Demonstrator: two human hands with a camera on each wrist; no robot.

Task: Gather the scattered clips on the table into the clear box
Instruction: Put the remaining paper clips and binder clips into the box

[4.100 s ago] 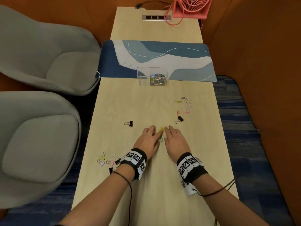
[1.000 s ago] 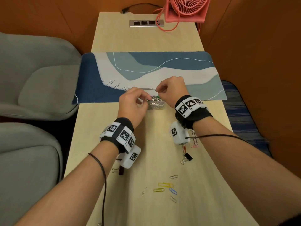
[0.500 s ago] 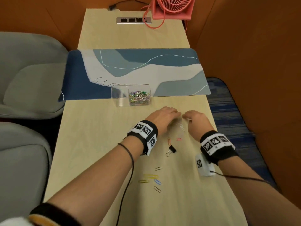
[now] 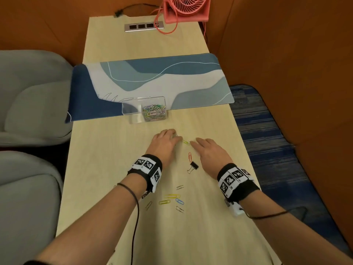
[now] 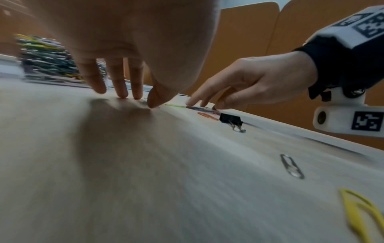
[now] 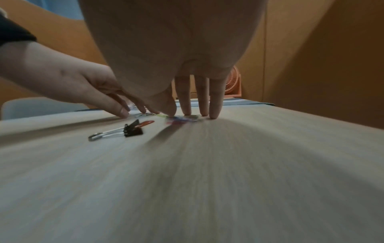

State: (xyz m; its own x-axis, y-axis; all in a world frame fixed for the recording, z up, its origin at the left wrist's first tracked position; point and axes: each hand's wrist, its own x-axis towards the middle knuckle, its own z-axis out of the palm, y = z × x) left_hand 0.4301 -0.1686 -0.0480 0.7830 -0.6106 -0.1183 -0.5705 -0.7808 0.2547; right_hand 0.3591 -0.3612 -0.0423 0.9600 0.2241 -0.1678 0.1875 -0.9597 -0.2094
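The clear box [image 4: 133, 109] stands at the mat's near edge, its right compartment full of coloured paper clips [image 4: 154, 111]. My left hand [image 4: 166, 143] and right hand [image 4: 207, 150] lie palm-down in front of it, straight fingertips on the table, facing each other. A yellow-green clip [image 4: 185, 142] lies between them. In the right wrist view, several small coloured clips [image 6: 182, 119] sit under my right fingertips [image 6: 214, 113]. An orange clip [image 4: 190, 156] and a black binder clip [image 4: 193, 166] lie between my wrists. Several more paper clips [image 4: 172, 199] are scattered nearer me.
A blue patterned desk mat [image 4: 152, 81] crosses the narrow wooden table [image 4: 107, 150] behind the box. A pink fan [image 4: 186, 8] and a socket strip [image 4: 144, 26] sit at the far end. Grey chairs [image 4: 28, 104] stand on the left, an orange wall on the right.
One second ago both hands were over the box. They have since come back down to the table, and their fingertips now close in from both sides on the clips right of the box.
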